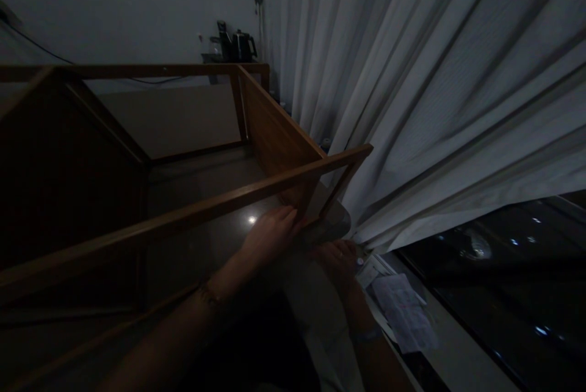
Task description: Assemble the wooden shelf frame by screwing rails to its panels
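Observation:
A brown wooden frame (196, 204) with solid side panels stands on a smooth table top (215, 239) in dim light. My left hand (272, 230) reaches in below its front rail, its fingers bent against the foot of the right-hand wooden panel (279, 129). To the right and a little lower, my right hand (336, 261) is close to the rounded table corner, its fingers curled. What lies under those fingers is too dark to make out.
Long pale curtains (389, 105) hang along the right. Papers (405, 309) lie on a ledge beside a dark window (503, 270). Behind the frame are a black kettle (242, 47) and a cable (39, 44) along the wall.

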`<action>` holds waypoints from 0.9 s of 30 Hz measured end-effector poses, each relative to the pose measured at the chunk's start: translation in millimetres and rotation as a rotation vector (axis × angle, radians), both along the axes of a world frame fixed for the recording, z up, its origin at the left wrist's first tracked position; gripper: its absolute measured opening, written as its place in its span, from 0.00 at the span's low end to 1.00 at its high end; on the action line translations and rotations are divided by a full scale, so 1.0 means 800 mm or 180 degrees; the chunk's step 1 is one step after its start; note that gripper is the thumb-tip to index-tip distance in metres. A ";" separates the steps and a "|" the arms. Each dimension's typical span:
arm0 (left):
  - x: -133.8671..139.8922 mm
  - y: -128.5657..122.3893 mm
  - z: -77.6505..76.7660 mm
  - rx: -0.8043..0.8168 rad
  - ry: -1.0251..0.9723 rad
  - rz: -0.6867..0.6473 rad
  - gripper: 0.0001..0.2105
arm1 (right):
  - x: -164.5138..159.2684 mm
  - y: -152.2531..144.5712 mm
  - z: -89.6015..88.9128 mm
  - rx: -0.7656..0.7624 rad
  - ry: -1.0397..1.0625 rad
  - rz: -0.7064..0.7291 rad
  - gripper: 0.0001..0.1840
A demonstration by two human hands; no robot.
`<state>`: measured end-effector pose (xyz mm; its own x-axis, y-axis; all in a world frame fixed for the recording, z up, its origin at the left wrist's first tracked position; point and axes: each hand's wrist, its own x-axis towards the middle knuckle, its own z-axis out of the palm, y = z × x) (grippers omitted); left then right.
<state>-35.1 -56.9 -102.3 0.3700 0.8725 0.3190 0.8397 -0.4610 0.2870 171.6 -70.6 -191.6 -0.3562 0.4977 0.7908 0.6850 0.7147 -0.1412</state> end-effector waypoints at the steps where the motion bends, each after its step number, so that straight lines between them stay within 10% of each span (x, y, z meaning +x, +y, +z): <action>1: 0.000 0.000 0.000 -0.0002 0.0005 0.0012 0.11 | -0.004 -0.002 0.001 -0.0058 -0.0006 -0.0023 0.09; 14: -0.005 0.001 -0.008 0.0154 -0.0105 -0.0033 0.10 | -0.041 -0.020 -0.015 -0.0860 0.0841 -0.0405 0.13; 27: -0.005 0.003 -0.011 0.0129 0.0049 -0.0007 0.11 | -0.023 -0.009 -0.035 -0.0932 0.0076 0.0375 0.11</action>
<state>-38.9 -54.1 -110.9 0.3769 0.8582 0.3484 0.8429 -0.4737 0.2552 153.0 -77.5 -220.0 -0.4080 0.6619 0.6289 0.5940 0.7155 -0.3677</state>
